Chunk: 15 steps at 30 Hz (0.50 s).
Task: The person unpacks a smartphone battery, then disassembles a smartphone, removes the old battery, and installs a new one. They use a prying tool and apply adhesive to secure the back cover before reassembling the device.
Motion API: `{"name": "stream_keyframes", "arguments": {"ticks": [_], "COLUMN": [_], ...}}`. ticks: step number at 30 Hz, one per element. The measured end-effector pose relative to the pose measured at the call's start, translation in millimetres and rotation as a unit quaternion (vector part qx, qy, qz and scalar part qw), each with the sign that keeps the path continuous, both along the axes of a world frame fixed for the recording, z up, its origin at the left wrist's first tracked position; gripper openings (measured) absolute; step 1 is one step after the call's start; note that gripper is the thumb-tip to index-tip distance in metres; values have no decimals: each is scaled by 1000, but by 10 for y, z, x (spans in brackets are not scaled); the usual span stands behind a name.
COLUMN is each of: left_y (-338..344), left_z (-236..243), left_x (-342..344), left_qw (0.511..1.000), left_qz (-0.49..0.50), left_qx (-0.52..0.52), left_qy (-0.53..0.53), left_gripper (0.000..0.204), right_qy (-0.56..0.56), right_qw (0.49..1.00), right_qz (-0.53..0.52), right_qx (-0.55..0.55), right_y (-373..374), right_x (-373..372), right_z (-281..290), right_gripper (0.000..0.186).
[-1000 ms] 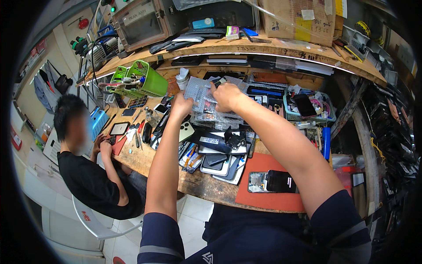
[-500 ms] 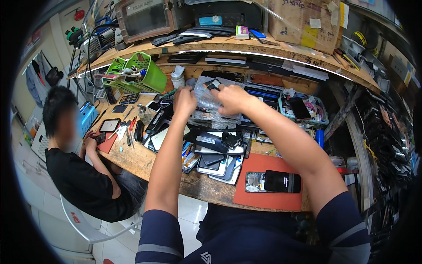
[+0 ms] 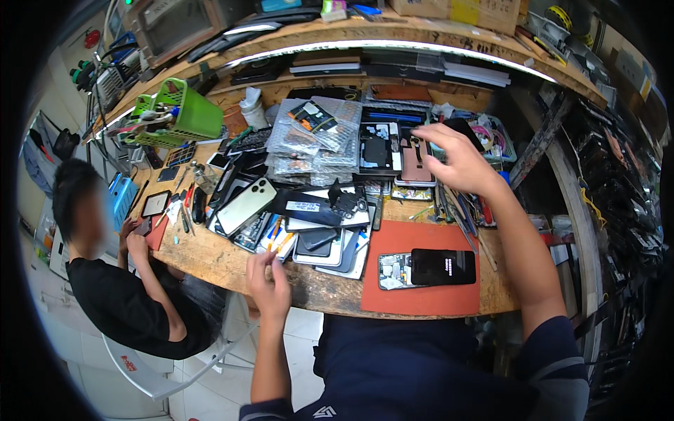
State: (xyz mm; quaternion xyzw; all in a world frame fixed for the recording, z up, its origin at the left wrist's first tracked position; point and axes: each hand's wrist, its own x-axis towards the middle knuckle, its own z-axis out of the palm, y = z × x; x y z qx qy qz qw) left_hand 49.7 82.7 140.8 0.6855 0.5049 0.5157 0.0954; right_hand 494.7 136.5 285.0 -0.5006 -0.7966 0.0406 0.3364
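My right hand (image 3: pixel 460 161) hovers with fingers stretched over a pinkish phone back panel (image 3: pixel 415 163), beside a dark phone frame (image 3: pixel 380 147); nothing shows in its grip. Over the bench's front edge, my left hand (image 3: pixel 269 288) is raised, its fingers loosely bent and apart, near a pile of phone parts. A stack of bubble-wrap packets (image 3: pixel 316 144) stands at the back centre, a small dark part with orange ends (image 3: pixel 314 116) on top. On an orange mat (image 3: pixel 421 302) lies an opened phone (image 3: pixel 395 271), its inner board showing, partly covered by a black phone screen (image 3: pixel 444 266).
Green baskets (image 3: pixel 189 112) of tools stand at the back left. A pale green phone back (image 3: pixel 246 205) and a black part with a white label (image 3: pixel 305 207) top the centre pile. Tweezers and screwdrivers (image 3: pixel 460 210) lie right. A seated person (image 3: pixel 116 281) handles a phone at left.
My left hand has drawn back from the bubble-wrap stack to the bench's front edge. My right hand has moved right, off the dark part, which now lies on the stack. The view has shifted.
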Motion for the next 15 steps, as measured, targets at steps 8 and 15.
{"name": "stream_keyframes", "arguments": {"ticks": [8, 15], "left_y": [-541, -238], "left_z": [-373, -397], "left_x": [50, 11], "left_qw": [994, 982], "left_qz": [99, 187], "left_qx": [24, 5], "left_qy": [37, -30], "left_gripper": [15, 13], "right_qy": [145, 131], "right_qw": [974, 975], "right_qz": [-162, -161], "right_qx": [68, 84], "right_y": [-564, -796], "right_x": [632, 466], "right_z": [-1173, -1184], "right_gripper": [27, 18]}}
